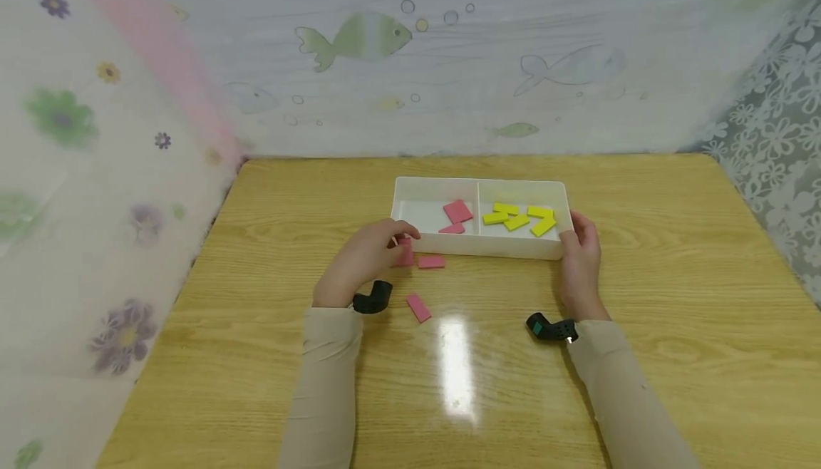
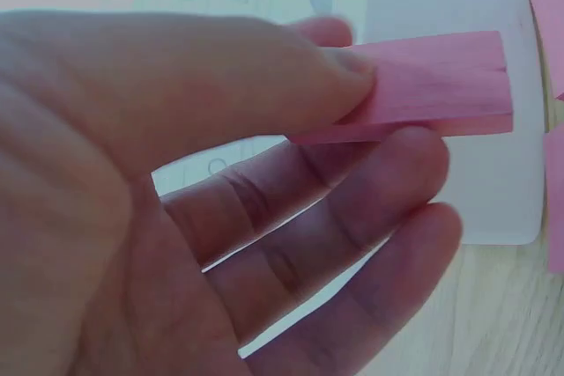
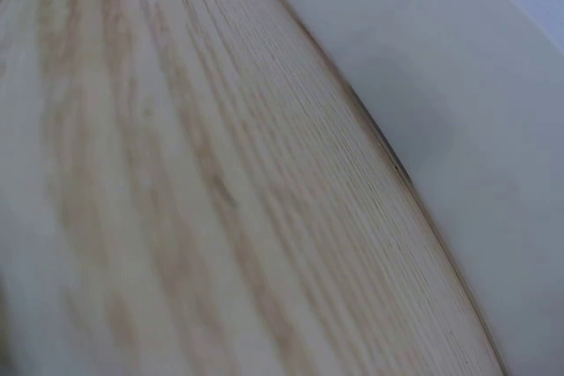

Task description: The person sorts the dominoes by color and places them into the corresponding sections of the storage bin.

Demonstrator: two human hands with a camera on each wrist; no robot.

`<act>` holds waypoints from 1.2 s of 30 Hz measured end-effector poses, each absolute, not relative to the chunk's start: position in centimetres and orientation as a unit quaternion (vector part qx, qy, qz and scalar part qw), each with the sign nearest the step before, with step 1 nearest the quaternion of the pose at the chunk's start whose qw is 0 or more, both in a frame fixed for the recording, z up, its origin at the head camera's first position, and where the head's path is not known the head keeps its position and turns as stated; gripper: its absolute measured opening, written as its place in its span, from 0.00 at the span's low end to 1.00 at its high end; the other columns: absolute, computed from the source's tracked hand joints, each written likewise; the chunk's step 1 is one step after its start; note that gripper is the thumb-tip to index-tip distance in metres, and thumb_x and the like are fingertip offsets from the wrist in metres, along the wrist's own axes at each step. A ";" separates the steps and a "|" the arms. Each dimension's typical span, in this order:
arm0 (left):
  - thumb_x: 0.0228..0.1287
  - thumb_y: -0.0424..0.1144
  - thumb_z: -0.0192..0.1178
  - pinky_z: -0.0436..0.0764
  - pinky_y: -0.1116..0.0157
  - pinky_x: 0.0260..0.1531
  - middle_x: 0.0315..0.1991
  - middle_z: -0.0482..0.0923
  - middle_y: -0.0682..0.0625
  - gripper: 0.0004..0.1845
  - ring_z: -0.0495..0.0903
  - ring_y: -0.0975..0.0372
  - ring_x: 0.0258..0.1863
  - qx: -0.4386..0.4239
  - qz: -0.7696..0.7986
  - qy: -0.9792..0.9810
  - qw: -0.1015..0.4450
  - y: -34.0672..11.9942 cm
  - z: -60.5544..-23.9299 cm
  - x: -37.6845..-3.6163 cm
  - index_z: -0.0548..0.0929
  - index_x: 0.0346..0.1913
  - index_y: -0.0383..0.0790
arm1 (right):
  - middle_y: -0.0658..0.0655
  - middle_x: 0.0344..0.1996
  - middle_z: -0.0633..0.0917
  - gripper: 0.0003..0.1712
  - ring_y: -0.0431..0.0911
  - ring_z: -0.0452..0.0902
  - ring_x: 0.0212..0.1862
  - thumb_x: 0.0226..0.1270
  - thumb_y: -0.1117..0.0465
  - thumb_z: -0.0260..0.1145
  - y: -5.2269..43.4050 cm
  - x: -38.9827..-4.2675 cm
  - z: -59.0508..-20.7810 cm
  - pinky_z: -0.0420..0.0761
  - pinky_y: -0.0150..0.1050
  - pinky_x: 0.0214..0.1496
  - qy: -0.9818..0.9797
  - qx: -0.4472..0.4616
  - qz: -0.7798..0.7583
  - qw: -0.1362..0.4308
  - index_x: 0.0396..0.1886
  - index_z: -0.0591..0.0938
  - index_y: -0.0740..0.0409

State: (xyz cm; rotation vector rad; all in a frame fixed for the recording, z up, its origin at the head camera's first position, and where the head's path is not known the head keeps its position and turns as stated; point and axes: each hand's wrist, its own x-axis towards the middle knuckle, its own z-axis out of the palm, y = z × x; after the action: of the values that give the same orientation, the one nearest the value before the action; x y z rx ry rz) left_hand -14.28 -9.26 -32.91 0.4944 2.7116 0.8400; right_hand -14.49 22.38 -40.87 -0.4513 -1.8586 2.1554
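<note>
L hand (image 1: 367,255) sits at the near-left corner of the white tray (image 1: 487,246), w/ thumb and fingers pinching a pink block (image 1: 404,251) by its end; the left wrist view shows it close, the pink block (image 2: 423,85) flat between thumb on top and fingers (image 2: 388,173) below, tray wall right behind it. That block is just outside the tray, low over the desk (image 1: 641,312), at the front wall.

R hand (image 1: 580,259) is at the tray's near-right corner, fingers wrapped on the corner wall, holding it. Right wrist view shows only wood grain and the tray's white side (image 3: 458,85), close up.

Tray has two compartments: left one w/ two pink blocks (image 1: 457,211), right one w/ about four yellow blocks (image 1: 519,218) lying loose, some overlapping.

On the desk just in front of the tray: one pink block (image 1: 431,262) beside the L hand, another pink block (image 1: 418,307) nearer the person, angled. Black wrist cams on both forearms, beige sleeves. Fish-print cloth behind the desk, flower-print cloth at the sides.
</note>
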 end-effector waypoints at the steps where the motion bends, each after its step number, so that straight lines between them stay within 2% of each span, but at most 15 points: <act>1: 0.64 0.38 0.51 0.72 0.66 0.37 0.35 0.74 0.57 0.10 0.71 0.64 0.35 0.172 0.290 0.933 0.129 -9.4 -32.8 -14.3 0.79 0.46 0.50 | 0.56 0.58 0.66 0.23 0.44 0.60 0.59 0.62 0.67 0.44 22.4 -14.5 -40.8 0.62 0.33 0.58 -0.636 -0.155 0.745 0.131 0.59 0.64 0.60; 12: 0.64 0.40 0.51 0.72 0.66 0.38 0.38 0.74 0.61 0.08 0.71 0.65 0.37 0.166 0.317 0.927 0.112 -9.5 -32.2 -14.3 0.77 0.44 0.52 | 0.53 0.63 0.62 0.28 0.42 0.55 0.63 0.61 0.68 0.39 22.5 -14.5 -40.5 0.57 0.38 0.63 -0.645 -0.138 0.744 0.107 0.63 0.60 0.57; 24: 0.62 0.38 0.54 0.73 0.66 0.35 0.32 0.76 0.61 0.02 0.74 0.68 0.36 0.156 0.372 0.909 0.104 -9.7 -32.0 -14.1 0.73 0.36 0.51 | 0.53 0.62 0.62 0.28 0.43 0.56 0.62 0.61 0.67 0.38 22.4 -14.3 -40.6 0.57 0.40 0.63 -0.646 -0.135 0.744 0.100 0.63 0.60 0.56; 30: 0.61 0.38 0.55 0.73 0.66 0.36 0.32 0.76 0.62 0.03 0.74 0.68 0.36 0.154 0.363 0.916 0.080 -9.8 -31.9 -14.1 0.76 0.34 0.53 | 0.54 0.62 0.61 0.28 0.45 0.56 0.62 0.62 0.67 0.38 22.4 -14.3 -40.5 0.57 0.40 0.62 -0.650 -0.134 0.741 0.104 0.63 0.60 0.56; 36: 0.61 0.38 0.55 0.73 0.65 0.36 0.33 0.76 0.63 0.06 0.74 0.67 0.36 0.151 0.370 0.913 0.083 -9.8 -32.1 -14.1 0.80 0.32 0.54 | 0.53 0.62 0.61 0.28 0.44 0.55 0.62 0.62 0.67 0.37 22.3 -14.1 -40.5 0.57 0.38 0.62 -0.655 -0.144 0.736 0.098 0.64 0.60 0.56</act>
State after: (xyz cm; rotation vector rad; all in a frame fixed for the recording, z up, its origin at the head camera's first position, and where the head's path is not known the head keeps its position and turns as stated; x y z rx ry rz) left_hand -14.08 -9.84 -32.07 0.4519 2.7260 1.1055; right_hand -14.14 22.34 -40.48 -0.4273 -1.9377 2.1773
